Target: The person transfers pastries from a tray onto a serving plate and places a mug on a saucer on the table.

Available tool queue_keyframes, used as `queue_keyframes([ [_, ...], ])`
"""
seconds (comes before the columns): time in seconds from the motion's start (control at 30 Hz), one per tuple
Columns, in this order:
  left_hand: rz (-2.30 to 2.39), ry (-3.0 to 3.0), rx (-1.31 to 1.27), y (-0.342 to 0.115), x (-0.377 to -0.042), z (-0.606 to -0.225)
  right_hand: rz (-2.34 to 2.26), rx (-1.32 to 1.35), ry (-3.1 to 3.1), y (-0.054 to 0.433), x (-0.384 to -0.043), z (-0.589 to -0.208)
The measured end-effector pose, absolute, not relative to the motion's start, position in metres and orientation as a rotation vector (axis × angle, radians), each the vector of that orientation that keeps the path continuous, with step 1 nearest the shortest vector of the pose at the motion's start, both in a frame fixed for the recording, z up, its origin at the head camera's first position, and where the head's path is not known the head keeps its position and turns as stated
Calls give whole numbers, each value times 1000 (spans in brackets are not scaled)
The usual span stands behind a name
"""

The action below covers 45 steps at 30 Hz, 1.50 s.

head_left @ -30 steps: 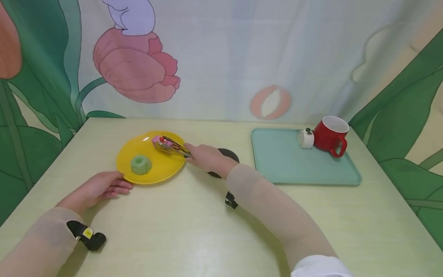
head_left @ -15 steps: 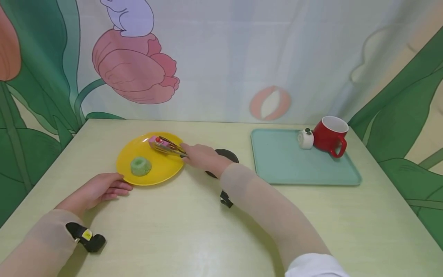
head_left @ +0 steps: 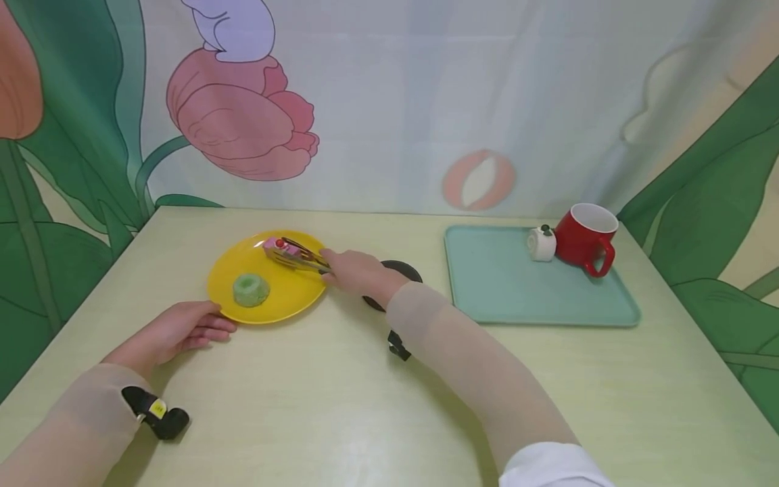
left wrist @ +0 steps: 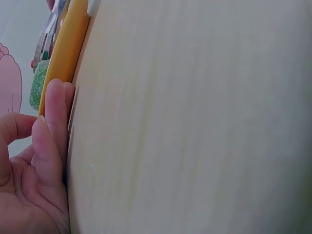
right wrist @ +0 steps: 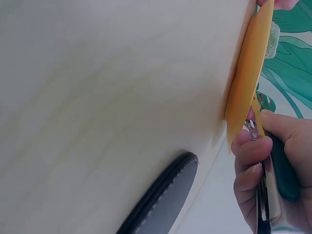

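My left hand (head_left: 182, 331) pinches the near-left rim of a yellow plate (head_left: 289, 297), thumb on top and fingers beneath, as the left wrist view shows. On the plate sits a green ring-shaped cake (head_left: 250, 291) with a dimpled top. My right hand (head_left: 359, 274) grips metal tongs (head_left: 310, 260) with dark green handle grips (right wrist: 285, 170). The tips of the tongs lie around a small pink cake piece (head_left: 272, 245) topped with a red cherry, over the far part of the plate. In the right wrist view the plate's edge hides most of that piece.
A black round coaster-like disc (head_left: 404, 269) with a stitched edge lies partly under my right forearm. To the right, a teal tray (head_left: 517, 291) carries a white cake roll (head_left: 541, 245) and a red mug (head_left: 578, 237). A printed curtain hangs behind the table.
The tongs and the pink cake piece have shifted slightly left over the plate, and my right forearm has followed. My left hand stays at the rim.
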<state>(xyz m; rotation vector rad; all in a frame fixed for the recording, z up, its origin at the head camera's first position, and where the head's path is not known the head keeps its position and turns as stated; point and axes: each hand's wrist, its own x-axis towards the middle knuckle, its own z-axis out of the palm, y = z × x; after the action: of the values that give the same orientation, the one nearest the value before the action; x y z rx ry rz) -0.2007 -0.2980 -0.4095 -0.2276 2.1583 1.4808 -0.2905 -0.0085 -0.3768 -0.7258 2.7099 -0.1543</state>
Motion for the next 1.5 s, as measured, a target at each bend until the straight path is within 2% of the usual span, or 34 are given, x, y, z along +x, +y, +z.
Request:
queue_keyframes([
  [0.43, 1480, 2170, -227, -299, -201, -410, -181, -691, 2719, -11, -294, -377],
  [1.5, 1491, 2135, -210, -297, -201, -408, -159, -708, 2758, 20, -269, -365],
])
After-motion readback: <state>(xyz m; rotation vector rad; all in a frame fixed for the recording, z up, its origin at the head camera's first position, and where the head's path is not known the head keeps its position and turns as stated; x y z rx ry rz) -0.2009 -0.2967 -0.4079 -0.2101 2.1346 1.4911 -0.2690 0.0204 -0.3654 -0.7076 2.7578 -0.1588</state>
